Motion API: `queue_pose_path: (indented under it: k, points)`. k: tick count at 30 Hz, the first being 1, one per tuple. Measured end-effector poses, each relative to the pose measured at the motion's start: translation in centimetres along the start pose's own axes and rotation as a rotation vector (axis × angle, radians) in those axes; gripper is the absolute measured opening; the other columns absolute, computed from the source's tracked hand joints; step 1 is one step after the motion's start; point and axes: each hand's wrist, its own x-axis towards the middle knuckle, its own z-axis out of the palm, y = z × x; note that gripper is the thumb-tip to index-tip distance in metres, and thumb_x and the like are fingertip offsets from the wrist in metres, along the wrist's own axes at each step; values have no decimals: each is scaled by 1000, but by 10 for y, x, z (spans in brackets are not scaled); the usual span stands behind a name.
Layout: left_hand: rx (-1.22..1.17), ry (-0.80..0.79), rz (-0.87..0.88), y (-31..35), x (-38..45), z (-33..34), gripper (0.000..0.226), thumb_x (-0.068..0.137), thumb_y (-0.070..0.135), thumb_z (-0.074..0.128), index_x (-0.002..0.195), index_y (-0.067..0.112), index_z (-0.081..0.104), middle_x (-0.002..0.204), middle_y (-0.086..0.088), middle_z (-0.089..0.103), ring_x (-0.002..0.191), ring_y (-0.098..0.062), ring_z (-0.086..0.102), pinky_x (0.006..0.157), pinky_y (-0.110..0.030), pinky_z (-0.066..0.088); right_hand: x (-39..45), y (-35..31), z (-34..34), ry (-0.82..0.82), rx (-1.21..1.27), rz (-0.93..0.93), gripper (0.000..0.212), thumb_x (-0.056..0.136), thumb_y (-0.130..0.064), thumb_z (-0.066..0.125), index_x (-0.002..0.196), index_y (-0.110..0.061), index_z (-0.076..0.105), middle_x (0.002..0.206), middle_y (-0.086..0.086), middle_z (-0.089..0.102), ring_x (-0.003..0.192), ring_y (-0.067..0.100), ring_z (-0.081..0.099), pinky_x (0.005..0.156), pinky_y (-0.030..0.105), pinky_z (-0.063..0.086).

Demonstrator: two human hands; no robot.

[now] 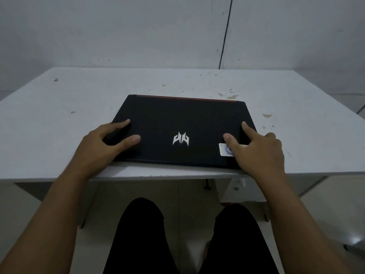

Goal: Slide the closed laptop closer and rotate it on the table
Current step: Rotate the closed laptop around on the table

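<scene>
A closed black laptop (183, 119) lies flat near the front edge of the white table (79, 99). It has a silver logo in the middle of its lid, a red strip along its far edge and a white sticker at its near right corner. My left hand (104, 145) grips the laptop's near left corner, thumb and forefinger spread on the lid. My right hand (256, 151) holds the near right corner, thumb and forefinger on the lid, partly covering the sticker. The other fingers of both hands are hidden past the laptop's sides.
The tabletop carries small stains, most at the back right (229, 94). A grey wall stands right behind the table, with a dark cable (225, 36) running down it. Under the front edge are my legs in black trousers (142, 234) and a pale floor.
</scene>
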Motion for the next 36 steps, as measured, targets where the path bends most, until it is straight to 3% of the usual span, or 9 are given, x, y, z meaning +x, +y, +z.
queue_pose_path:
  k: [2, 4, 8, 12, 20, 28, 36]
  points:
    - [-31, -116, 12, -3, -1, -9, 97, 46, 86, 79, 137, 60, 56, 145, 22, 52, 133, -6, 50, 113, -40, 40, -7, 9, 0, 100, 106, -48, 73, 86, -78, 47, 148, -40, 54, 119, 14, 56, 118, 32, 51, 104, 46, 41]
    - [9, -200, 23, -5, -1, -12, 113, 36, 83, 85, 141, 62, 48, 149, 20, 47, 136, -9, 47, 114, -43, 40, -20, 16, 3, 151, 229, -80, 75, 80, -83, 51, 140, -39, 63, 120, 8, 57, 117, 28, 54, 104, 46, 43]
    - [12, -180, 29, -3, -6, -8, 130, 27, 82, 86, 147, 54, 46, 150, 20, 45, 136, -8, 46, 112, -41, 41, -42, 17, 7, 78, 295, -120, 97, 57, -93, 64, 142, -46, 59, 145, 0, 47, 134, 21, 47, 107, 41, 43]
    - [-4, -130, 35, -4, -17, -5, 136, 23, 84, 85, 149, 51, 46, 151, 18, 43, 135, -10, 47, 110, -41, 43, -41, 17, -2, 39, 313, -167, 117, 37, -100, 63, 142, -48, 57, 144, -7, 45, 132, 14, 48, 107, 36, 43]
    - [66, -48, 106, -13, -47, 0, 134, 28, 82, 84, 151, 52, 41, 154, 19, 38, 130, -5, 46, 99, -33, 44, -35, 27, -6, 10, 274, -334, 124, 34, -86, 76, 148, -42, 53, 142, -6, 48, 126, 10, 49, 96, 25, 42]
    - [85, -4, 182, -21, -42, 1, 119, 38, 61, 90, 149, 48, 48, 152, 11, 44, 130, -8, 48, 100, -30, 42, -38, 33, 3, 122, 292, -399, 117, 40, -82, 78, 145, -33, 59, 139, -2, 55, 124, 13, 54, 97, 34, 50]
    - [56, -10, 174, -24, -42, 1, 118, 40, 59, 91, 149, 48, 48, 150, 13, 44, 131, -8, 49, 103, -32, 43, -38, 40, 12, 194, 305, -471, 111, 48, -87, 75, 140, -25, 65, 133, 2, 59, 118, 16, 60, 93, 41, 58]
